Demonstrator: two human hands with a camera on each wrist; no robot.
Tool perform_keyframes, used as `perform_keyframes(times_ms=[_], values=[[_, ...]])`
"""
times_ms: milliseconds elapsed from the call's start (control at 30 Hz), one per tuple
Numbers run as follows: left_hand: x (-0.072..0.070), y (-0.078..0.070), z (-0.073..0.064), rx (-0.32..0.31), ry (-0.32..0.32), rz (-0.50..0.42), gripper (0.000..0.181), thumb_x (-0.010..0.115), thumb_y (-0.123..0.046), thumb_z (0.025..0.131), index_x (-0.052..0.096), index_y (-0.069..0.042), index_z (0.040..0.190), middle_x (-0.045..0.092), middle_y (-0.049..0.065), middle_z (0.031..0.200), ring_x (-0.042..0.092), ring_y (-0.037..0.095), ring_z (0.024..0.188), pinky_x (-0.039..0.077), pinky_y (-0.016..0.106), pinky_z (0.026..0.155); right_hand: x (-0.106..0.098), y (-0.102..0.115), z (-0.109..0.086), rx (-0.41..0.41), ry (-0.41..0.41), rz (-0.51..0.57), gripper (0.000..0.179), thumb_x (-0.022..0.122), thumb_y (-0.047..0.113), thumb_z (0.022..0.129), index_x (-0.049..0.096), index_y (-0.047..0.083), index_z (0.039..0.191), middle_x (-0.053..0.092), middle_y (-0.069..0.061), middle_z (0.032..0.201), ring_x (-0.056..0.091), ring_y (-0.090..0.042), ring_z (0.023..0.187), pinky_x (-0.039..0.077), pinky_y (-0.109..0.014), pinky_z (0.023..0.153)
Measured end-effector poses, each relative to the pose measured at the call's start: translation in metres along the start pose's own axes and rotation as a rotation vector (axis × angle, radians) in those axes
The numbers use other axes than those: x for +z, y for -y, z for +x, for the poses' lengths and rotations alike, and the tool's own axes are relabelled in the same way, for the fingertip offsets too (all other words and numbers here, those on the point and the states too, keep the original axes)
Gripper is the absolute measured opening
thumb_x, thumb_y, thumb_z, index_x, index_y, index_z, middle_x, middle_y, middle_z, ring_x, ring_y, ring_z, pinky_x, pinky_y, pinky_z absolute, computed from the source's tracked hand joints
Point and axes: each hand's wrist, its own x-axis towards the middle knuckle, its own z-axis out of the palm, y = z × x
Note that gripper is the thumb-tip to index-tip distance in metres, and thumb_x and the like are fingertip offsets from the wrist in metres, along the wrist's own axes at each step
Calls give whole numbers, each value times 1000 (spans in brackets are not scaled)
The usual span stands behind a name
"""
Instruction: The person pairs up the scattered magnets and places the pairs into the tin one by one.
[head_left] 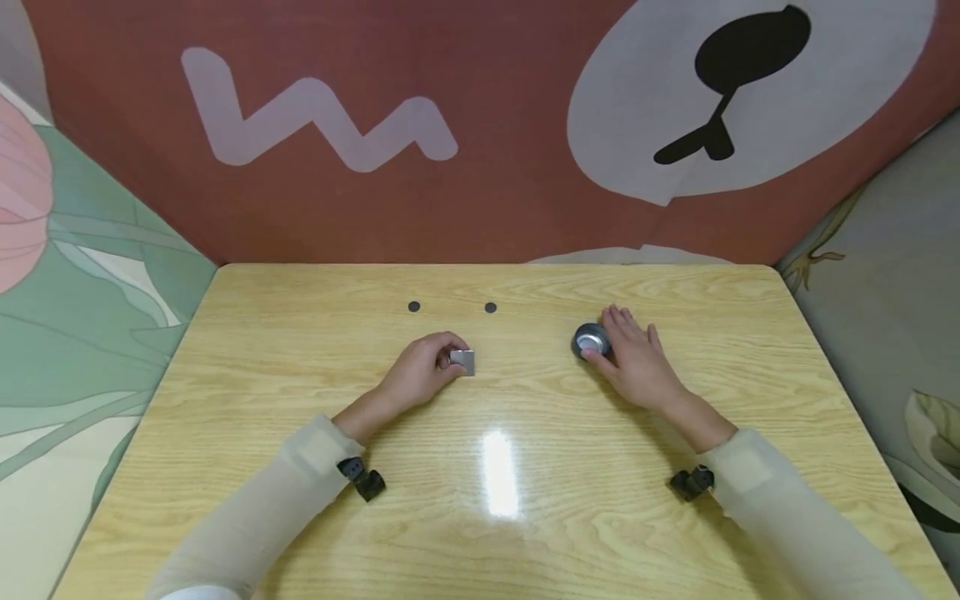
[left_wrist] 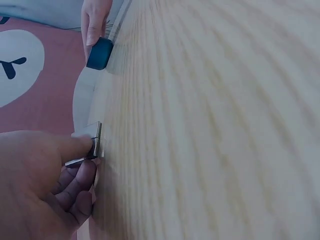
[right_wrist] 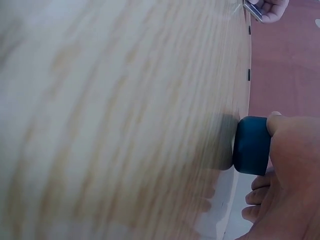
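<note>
Near the table's middle, my left hand [head_left: 422, 371] pinches a small silver metal piece [head_left: 467, 362] between thumb and fingers. In the left wrist view this metal piece [left_wrist: 97, 139] has flat, shiny faces standing at an angle to each other; its kind is unclear. Farther right, my right hand [head_left: 637, 358] holds a squat, round, dark teal object [head_left: 590, 340] with a silver ring and pale centre on top. Seen from the right wrist, the thumb lies on top of the round object [right_wrist: 251, 145], and the other fingers are partly hidden behind it. It rests on the table.
Two small black discs [head_left: 414, 307] [head_left: 491, 307] lie toward the back of the wooden table [head_left: 495, 550]. Behind it rises a red-brown wall [head_left: 510, 192] with pale shapes, and patterned panels flank both sides. Each sleeve carries a small black camera [head_left: 363, 478] [head_left: 692, 482].
</note>
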Motion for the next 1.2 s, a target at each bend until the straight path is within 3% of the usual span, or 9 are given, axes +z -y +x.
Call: perform_keyframes(times_ms=[267, 567, 900, 1200], values=[[0, 0, 0, -42, -26, -42, 21, 70, -8, 97, 71, -7, 118, 71, 6, 100, 63, 14, 84, 54, 32, 76, -3, 5, -1, 4, 1, 0, 78, 53, 42, 106, 23, -10, 156, 20, -33, 161, 15, -47, 151, 7, -75, 113], [-1, -3, 1, -81, -58, -62, 16, 70, -10, 97, 72, -7, 113, 71, 6, 100, 65, 17, 87, 55, 34, 78, -4, 6, 0, 15, 8, 0, 78, 52, 43, 106, 24, -10, 156, 20, -32, 161, 15, -46, 151, 6, -77, 112], [-1, -3, 4, -67, -66, -93, 13, 70, -8, 97, 72, -7, 110, 71, 5, 98, 66, 17, 88, 56, 33, 80, -4, 4, -1, 11, 12, 6, 78, 52, 43, 106, 23, -11, 156, 19, -32, 162, 15, -46, 152, 7, -75, 113], [-6, -1, 7, -63, -40, -186, 16, 71, -3, 95, 73, -3, 111, 72, 11, 102, 68, 19, 87, 57, 33, 78, -3, 4, -2, 10, 17, 17, 78, 52, 41, 107, 23, -12, 155, 19, -33, 161, 15, -47, 151, 9, -73, 114]])
